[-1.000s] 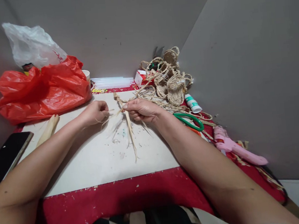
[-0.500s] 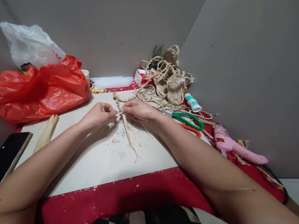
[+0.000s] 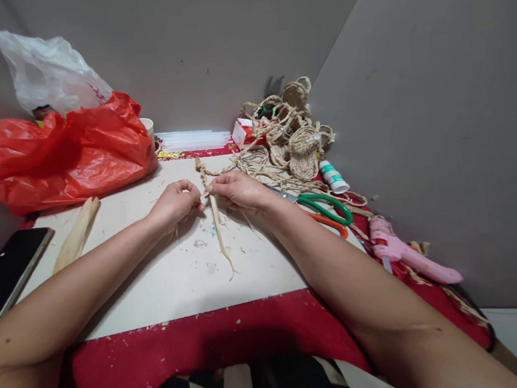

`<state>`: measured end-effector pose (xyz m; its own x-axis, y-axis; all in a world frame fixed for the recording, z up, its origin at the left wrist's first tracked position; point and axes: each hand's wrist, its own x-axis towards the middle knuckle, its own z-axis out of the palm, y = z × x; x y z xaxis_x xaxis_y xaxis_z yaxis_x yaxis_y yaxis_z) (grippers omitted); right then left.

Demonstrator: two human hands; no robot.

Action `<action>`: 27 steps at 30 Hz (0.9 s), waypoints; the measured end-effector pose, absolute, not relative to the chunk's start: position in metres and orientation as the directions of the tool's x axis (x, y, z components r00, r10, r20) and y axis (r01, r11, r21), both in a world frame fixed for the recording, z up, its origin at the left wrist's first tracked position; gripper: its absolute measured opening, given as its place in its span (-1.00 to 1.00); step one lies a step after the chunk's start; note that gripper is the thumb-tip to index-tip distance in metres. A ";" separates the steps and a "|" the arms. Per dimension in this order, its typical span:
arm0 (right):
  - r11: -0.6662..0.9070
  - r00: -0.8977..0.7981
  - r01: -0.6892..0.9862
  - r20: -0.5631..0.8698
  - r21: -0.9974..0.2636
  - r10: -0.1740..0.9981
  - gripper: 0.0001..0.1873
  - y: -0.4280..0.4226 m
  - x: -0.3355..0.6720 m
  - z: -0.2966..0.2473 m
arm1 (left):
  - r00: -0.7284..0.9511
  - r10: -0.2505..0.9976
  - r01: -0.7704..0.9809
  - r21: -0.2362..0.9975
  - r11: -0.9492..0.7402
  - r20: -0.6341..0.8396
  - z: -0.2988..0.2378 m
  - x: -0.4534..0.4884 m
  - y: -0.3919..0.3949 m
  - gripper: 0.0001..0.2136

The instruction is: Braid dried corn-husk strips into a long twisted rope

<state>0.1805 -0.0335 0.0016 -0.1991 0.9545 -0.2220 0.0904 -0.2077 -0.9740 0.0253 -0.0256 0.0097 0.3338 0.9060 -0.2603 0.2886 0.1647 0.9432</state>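
At the middle of the white board [image 3: 167, 288], my left hand [image 3: 178, 203] is closed in a pinch on a pale dry fibre strand. Close beside it, my right hand [image 3: 235, 190] pinches the lower end of a braided fibre cord [image 3: 201, 170], whose knotted top lies farther up the board. Between the hands a loose flat strand [image 3: 219, 234] hangs toward me, with a thin frayed tip. Short fibre ends poke out below both hands. The exact grip of the fingertips is too small to make out.
Scissors with green and orange handles [image 3: 328, 208] lie right of my right hand. Behind them is a heap of braided cord [image 3: 303, 153]. A pink glue gun [image 3: 413, 258] is at right. At left are a red plastic bag [image 3: 72, 157], a fibre strip [image 3: 77, 236] and a phone [image 3: 12, 272].
My left hand has shifted slightly left and down, its fingers more curled. My right hand stays nearly in place at the braid. The camera view has moved a little.
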 end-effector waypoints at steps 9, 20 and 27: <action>-0.233 -0.193 0.037 -0.235 -0.972 0.953 -0.81 -0.033 0.181 0.002 | 0.346 0.919 0.309 0.948 0.081 -0.191 0.009 0.020 -0.023 -0.88; -0.301 -0.218 -0.065 -0.281 -0.951 0.935 -0.82 -0.032 0.174 -0.007 | 0.349 0.911 0.437 0.898 0.048 -0.219 0.014 0.021 -0.027 -0.87; -0.359 -0.283 -0.207 -0.296 -0.910 0.912 -0.88 -0.032 0.172 -0.008 | 0.325 0.928 0.459 0.888 0.013 -0.181 0.015 0.019 -0.025 -0.89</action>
<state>0.1725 -0.0318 -0.0084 -0.2826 0.9124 -0.2961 -0.2065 -0.3593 -0.9101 0.0189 -0.0248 0.0150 0.3247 0.9283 -0.1812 0.4589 0.0129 0.8884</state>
